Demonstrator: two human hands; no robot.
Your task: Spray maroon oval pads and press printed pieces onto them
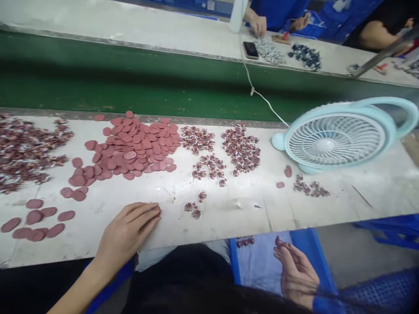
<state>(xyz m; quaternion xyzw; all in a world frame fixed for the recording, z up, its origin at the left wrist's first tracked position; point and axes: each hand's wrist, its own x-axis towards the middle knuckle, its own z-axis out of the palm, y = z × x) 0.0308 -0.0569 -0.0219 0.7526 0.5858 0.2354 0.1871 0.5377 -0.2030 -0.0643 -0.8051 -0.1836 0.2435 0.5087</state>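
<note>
Two hands idle-ish: left hand [131, 233] flat, fingers extended on tabletop [229, 209]; right hand [294, 268] pinches a small maroon piece [278, 241] over blue bin [262, 266]. Disc pile [137, 146] looks largely unprocessed.

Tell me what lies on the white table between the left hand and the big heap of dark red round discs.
In the head view, only bare white table lies between the left hand and the heap of dark red round discs.

Both forearms are bare; a bright blue fabric sleeve cuff [322, 303] shows at the right wrist, and dark black clothing [193, 279] covers the lap.
</note>
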